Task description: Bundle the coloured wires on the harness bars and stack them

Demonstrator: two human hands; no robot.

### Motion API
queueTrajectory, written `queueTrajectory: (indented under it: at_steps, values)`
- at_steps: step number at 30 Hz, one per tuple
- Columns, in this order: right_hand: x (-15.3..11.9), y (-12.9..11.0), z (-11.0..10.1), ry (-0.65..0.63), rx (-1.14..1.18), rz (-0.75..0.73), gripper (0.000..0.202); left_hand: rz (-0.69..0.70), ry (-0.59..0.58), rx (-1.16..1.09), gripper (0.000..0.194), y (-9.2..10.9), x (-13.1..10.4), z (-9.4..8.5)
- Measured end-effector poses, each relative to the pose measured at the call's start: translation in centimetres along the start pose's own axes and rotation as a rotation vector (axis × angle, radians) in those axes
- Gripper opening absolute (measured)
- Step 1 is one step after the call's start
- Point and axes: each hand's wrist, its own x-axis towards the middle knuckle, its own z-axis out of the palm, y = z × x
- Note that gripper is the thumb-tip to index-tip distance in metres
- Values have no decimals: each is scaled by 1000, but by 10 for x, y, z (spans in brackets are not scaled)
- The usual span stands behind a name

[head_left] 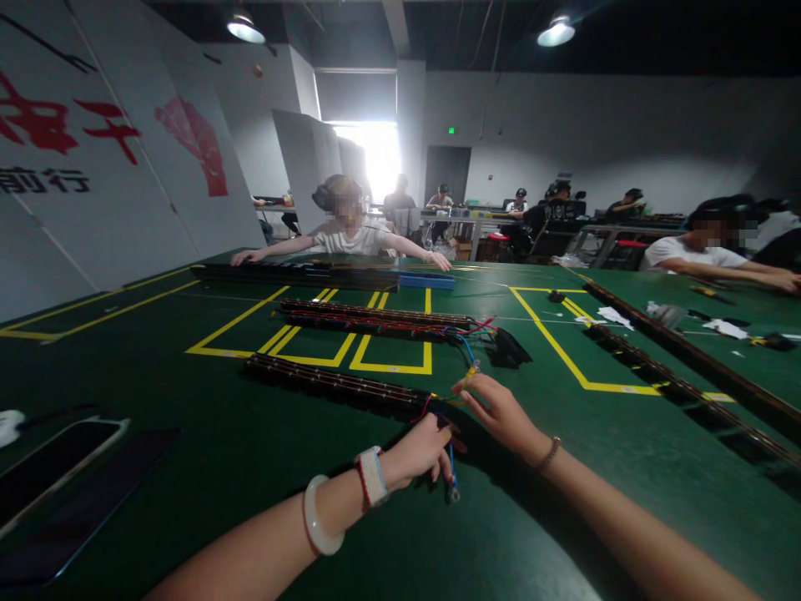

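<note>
My left hand (pixel 420 451), a woven band and a pale bangle on its wrist, is closed around wires at the right end of a long dark wired strip (pixel 338 382). A blue wire (pixel 451 466) hangs below its fingers and ends in a metal ring terminal (pixel 455 495). Just right of it, my right hand (pixel 501 409) pinches a yellow-green wire (pixel 471 373) between thumb and fingertips. Behind both hands lies a second dark strip (pixel 375 314) with red and blue wires (pixel 466 342) trailing from its right end.
Yellow tape (pixel 391 368) marks the green table (pixel 250 492). Phone-like dark slabs (pixel 56 467) lie at left. More dark strips (pixel 676 384) and white scraps (pixel 617 316) are at right. Across the table, a person (pixel 350 238) spreads both arms over long bars (pixel 300 275).
</note>
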Motion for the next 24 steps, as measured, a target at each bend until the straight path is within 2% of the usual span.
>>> queueTrajectory:
  at_steps: [2, 5, 7, 10, 12, 15, 24]
  values:
    - [18, -12, 4, -21, -15, 56, 21, -37, -23, 168, 20, 4, -2, -5]
    - [45, -28, 15, -99, -116, 16, 20, -104, -45, 360, 22, 9, -2, -11]
    - [60, -35, 25, -172, -195, -54, 19, -63, 24, 574, 25, 10, -3, -11]
    - [74, -42, 40, -295, -284, -159, 20, 76, 177, 1007, 27, 11, -4, -6]
    - [79, -44, 48, -343, -331, -186, 22, 114, 226, 1202, 30, 11, -6, -2]
    - [82, -44, 56, -358, -383, -171, 25, 116, 209, 1305, 35, 11, -7, 0]
    - [82, -41, 61, -388, -404, -203, 23, 132, 135, 1398, 37, 15, -11, 1]
